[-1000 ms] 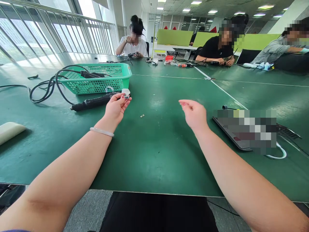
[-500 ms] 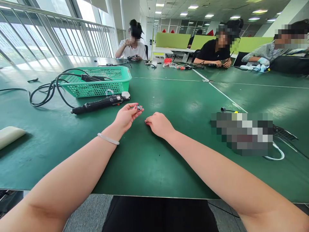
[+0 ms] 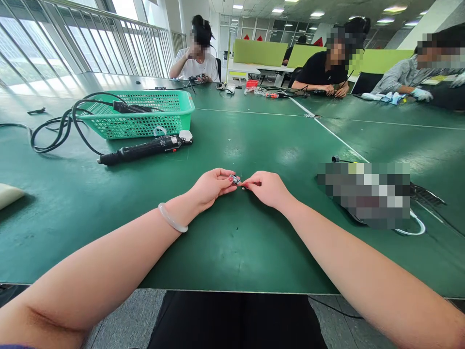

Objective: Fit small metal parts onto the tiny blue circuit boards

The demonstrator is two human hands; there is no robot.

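My left hand (image 3: 215,186) pinches a small silvery-grey metal part (image 3: 235,179) between thumb and fingers, low over the green table (image 3: 225,247). Right beside it is my right hand (image 3: 268,188), its thumb and fingertips pressed together on a tiny light-coloured piece (image 3: 244,187) close to the metal part. What that piece is cannot be made out. Farther left lies a black electric screwdriver (image 3: 145,148), its cable looping away to the left.
A green plastic basket (image 3: 140,127) with black cable stands behind the screwdriver. At the right sits a blurred-out dark object (image 3: 366,194) with a white cable. A pale rounded object (image 3: 9,195) is at the left edge. Several people sit across the table.
Both hands have shifted to the right and slightly towards me. My left hand's metal part has come close to my right fingertips, which now show a tiny light piece.
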